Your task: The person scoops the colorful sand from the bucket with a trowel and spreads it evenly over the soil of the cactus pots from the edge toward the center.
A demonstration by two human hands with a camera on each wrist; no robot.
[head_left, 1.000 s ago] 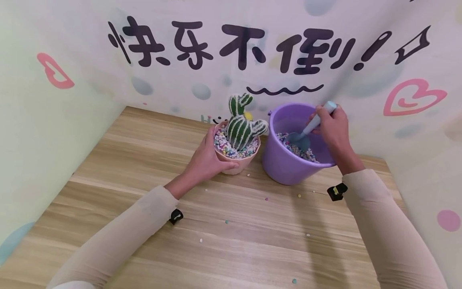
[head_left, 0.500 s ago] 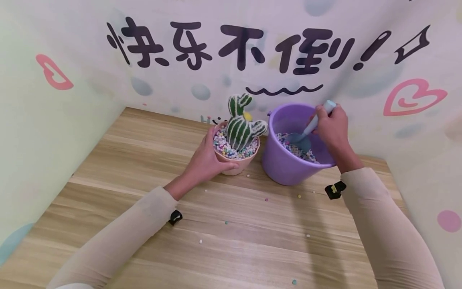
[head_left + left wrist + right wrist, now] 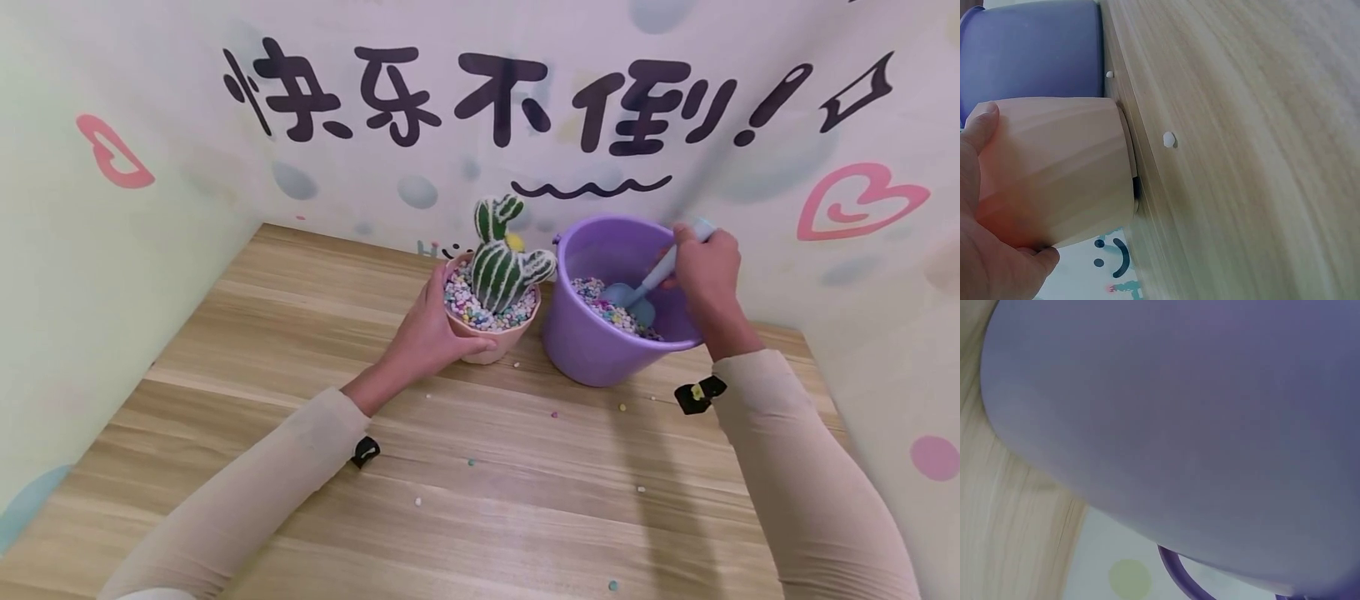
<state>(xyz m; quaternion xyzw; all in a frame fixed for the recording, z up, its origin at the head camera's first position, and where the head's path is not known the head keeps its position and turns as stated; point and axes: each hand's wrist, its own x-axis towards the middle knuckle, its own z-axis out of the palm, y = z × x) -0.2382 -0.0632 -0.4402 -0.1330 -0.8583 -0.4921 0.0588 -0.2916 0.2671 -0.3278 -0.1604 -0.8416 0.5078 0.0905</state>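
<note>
My left hand [image 3: 426, 332] holds a pale pink flowerpot [image 3: 504, 342] by its left side, thumb along the front. In the left wrist view, thumb and fingers curve about the pot [image 3: 1060, 169]. A green cactus [image 3: 497, 277] with white fuzzy stripes stands in it among multicoloured pebbles [image 3: 461, 298]. To the right is a purple bucket [image 3: 588, 350] with similar pebbles [image 3: 618, 317] inside. My right hand [image 3: 707, 268] grips the handle of a light blue toy shovel [image 3: 660, 271], whose blade dips into those pebbles. Only the bucket's outside [image 3: 1166, 425] fills most of the right wrist view.
Loose pebbles, such as a white one [image 3: 1169, 139], lie scattered over the wooden table [image 3: 337, 517]. A printed wall cloth [image 3: 420, 167] rises directly behind the pot and bucket. The bucket's handle [image 3: 1179, 575] hangs beside it in the right wrist view.
My right hand has shifted slightly right, and the shovel leans lower, its blade moved a little right through the bucket's pebbles. The left hand and the pot stay in place.
</note>
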